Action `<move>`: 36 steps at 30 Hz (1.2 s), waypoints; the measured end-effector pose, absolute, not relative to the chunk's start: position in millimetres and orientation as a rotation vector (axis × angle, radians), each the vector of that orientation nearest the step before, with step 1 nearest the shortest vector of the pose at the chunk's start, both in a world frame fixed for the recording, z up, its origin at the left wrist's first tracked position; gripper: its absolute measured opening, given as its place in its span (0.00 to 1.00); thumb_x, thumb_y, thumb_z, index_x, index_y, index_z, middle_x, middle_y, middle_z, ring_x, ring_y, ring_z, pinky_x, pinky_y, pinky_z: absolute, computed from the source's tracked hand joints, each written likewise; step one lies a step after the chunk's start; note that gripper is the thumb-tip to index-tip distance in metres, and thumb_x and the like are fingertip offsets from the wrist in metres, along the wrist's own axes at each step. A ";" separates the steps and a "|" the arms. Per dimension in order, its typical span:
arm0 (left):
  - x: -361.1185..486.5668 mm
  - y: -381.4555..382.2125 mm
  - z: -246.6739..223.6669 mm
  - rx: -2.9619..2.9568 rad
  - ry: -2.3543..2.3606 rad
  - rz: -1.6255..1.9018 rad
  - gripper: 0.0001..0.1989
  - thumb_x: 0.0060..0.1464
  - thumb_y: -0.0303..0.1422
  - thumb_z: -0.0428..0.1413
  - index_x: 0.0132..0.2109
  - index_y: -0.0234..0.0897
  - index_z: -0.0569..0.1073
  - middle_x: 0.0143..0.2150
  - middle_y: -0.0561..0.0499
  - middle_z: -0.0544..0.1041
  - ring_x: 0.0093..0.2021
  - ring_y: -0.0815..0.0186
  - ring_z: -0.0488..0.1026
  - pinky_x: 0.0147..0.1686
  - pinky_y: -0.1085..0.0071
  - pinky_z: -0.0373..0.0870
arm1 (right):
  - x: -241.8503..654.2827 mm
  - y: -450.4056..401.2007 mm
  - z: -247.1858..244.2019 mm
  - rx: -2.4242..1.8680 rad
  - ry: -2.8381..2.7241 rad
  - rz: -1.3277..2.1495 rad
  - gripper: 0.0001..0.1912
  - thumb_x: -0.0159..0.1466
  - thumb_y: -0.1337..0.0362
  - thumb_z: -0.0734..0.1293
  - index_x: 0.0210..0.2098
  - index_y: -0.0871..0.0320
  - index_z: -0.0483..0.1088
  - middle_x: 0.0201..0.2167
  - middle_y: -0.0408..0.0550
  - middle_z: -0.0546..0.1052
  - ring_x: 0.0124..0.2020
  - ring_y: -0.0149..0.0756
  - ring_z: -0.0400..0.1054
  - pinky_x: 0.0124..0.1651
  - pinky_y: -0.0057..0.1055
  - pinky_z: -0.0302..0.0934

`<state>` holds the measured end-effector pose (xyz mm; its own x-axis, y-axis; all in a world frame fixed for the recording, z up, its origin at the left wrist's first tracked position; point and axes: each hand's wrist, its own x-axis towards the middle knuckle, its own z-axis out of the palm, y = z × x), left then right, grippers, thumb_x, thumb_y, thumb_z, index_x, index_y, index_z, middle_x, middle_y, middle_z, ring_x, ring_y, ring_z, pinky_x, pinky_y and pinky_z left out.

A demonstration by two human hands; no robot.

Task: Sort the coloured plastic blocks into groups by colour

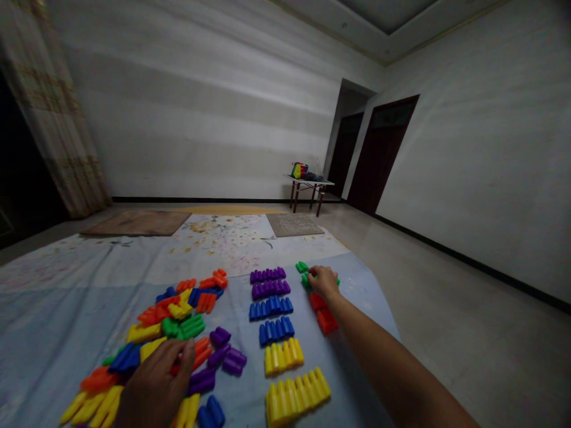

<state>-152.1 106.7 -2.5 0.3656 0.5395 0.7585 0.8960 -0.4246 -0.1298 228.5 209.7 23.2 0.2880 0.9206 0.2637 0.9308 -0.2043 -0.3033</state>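
My right hand [323,278] reaches out to the far right of the rows, its fingers closed on a green plastic block [306,280]. Another green block [302,267] lies just beyond it, and red blocks [327,321] lie nearer, beside my wrist. At the lower left, my left hand [156,380] is over a mixed pile, its thumb and fingers curled around a red block [175,367] that is mostly hidden. Purple blocks [219,355], orange blocks [203,352] and green blocks [184,326] surround it. The blocks look like short rounded tubes joined side by side.
Between the hands run rows of purple [270,289], blue [276,330] and yellow blocks [297,395]. All lie on a floral cloth [232,249]. Beyond it are a brown mat [138,223], a greyish mat [294,224] and a small table [312,181] holding a colourful bag.
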 end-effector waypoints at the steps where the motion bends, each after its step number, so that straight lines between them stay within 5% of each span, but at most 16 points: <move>1: -152.7 107.1 -3.2 -2.099 -1.251 -0.881 0.17 0.59 0.32 0.40 0.37 0.37 0.74 0.32 0.48 0.75 0.34 0.66 0.71 0.37 0.72 0.67 | 228.0 209.0 23.3 -2.177 -1.677 -0.054 0.11 0.58 0.62 0.62 0.37 0.52 0.75 0.37 0.48 0.77 0.45 0.42 0.65 0.44 0.35 0.51; 16: -150.1 107.7 -3.5 -2.192 -1.429 -1.109 0.15 0.57 0.39 0.44 0.33 0.39 0.72 0.31 0.49 0.75 0.33 0.67 0.72 0.35 0.75 0.68 | 221.1 202.7 29.2 -2.239 -1.855 -0.219 0.13 0.60 0.61 0.60 0.39 0.53 0.74 0.38 0.52 0.76 0.45 0.44 0.63 0.44 0.38 0.49; 36: -158.1 109.8 -5.3 -2.176 -1.266 -0.917 0.16 0.58 0.33 0.40 0.38 0.38 0.73 0.33 0.46 0.76 0.35 0.64 0.72 0.36 0.71 0.67 | 218.4 202.3 32.4 -2.200 -1.887 -0.255 0.11 0.61 0.62 0.61 0.37 0.54 0.74 0.37 0.53 0.76 0.44 0.44 0.63 0.43 0.37 0.49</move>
<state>-158.1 109.8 -5.3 0.3551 0.5746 0.7374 0.8799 -0.4719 -0.0560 218.4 202.3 32.4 0.1549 0.9474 0.2799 0.9878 -0.1432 -0.0620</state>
